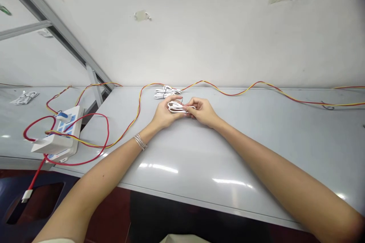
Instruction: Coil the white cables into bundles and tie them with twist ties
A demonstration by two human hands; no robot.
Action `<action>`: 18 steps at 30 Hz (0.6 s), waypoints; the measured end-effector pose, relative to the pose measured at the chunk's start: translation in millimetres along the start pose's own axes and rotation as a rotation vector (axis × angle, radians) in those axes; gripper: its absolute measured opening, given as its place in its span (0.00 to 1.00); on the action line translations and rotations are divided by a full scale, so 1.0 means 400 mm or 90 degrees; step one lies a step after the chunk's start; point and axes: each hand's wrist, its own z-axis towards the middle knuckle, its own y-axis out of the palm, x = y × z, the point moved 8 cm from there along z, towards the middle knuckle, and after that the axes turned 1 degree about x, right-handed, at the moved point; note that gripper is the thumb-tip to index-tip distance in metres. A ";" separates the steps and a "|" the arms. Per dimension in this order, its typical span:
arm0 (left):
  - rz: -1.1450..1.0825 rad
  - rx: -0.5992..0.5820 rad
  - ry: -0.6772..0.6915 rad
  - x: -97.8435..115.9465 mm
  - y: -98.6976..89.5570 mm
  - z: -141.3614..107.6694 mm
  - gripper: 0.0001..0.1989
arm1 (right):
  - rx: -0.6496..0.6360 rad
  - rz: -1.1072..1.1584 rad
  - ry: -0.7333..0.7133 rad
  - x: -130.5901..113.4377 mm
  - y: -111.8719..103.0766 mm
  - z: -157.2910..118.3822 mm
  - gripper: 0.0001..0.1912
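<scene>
A white cable (175, 107), coiled into a flat bundle, is between my two hands just above the grey tabletop. My left hand (164, 114) curls round the bundle's left end, thumb below and fingers above. With thumb and forefinger pressed together, my right hand (202, 111) pinches the bundle's right part, where a thin black tie (182, 101) shows. Part of that tie is hidden by the fingers. Right behind my left hand lies a stack of more white coiled cables (167, 92), also with dark ties.
A white power strip (74, 121) with plugs and looped red cable stands at the left. A twisted red-yellow wire (222, 92) runs along the wall's foot. Another white cable bundle (25, 98) lies far left, beyond a grey metal frame (68, 40). The table's front edge is close to me.
</scene>
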 end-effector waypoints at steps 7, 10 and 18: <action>0.122 0.017 0.038 0.025 -0.005 -0.008 0.23 | -0.004 -0.009 -0.006 -0.002 0.000 -0.001 0.21; 0.112 0.015 0.054 0.028 -0.004 -0.007 0.18 | 0.004 -0.030 -0.027 0.000 -0.003 0.002 0.20; -0.030 -0.005 -0.085 -0.019 -0.007 0.003 0.15 | 0.016 -0.118 -0.073 0.009 -0.006 0.004 0.12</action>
